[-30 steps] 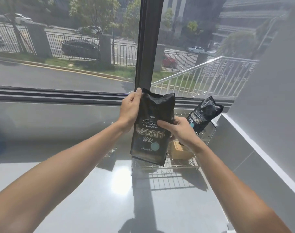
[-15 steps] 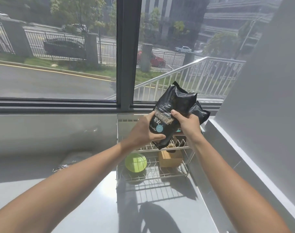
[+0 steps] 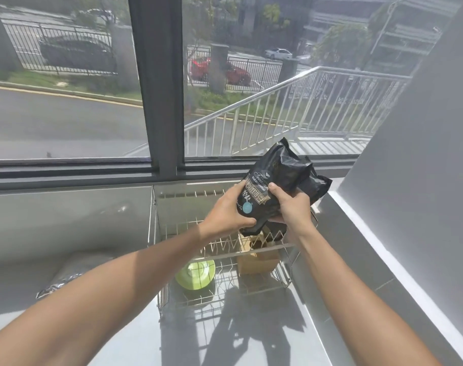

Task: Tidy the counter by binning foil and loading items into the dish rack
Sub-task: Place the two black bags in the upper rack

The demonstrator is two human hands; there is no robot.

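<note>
Both hands hold a black bag (image 3: 272, 186) above the right part of the wire rack (image 3: 156, 260). The left hand (image 3: 229, 211) grasps the bag's left edge and lower corner, thumb across the front near a round blue mark, fingers behind. The right hand (image 3: 291, 204) grips the bag from the right, fingers curled over the printed front. The bag tilts, its crumpled top leaning up and to the right, its lower end hanging just over the rack's far-right section. Behind it, to the right, a second black bag (image 3: 317, 184) shows partly; how it is propped cannot be told.

The rack stands on the grey surface (image 3: 119, 339) against the far wall under the window (image 3: 66, 101), near the right-hand corner. In its near-left part lies a green dish (image 3: 196, 273), seen through the wires. To the right of the dish, under the held bag, sits a tan box (image 3: 259, 257) inside the rack; the bag's lower end is close above it, and whether they touch cannot be told.

On the surface to the left of the rack, partly hidden by the left forearm, lies a crinkled piece of foil (image 3: 56, 285), well apart from the dish. The rack and arms cast dark shadows on the near surface.
</note>
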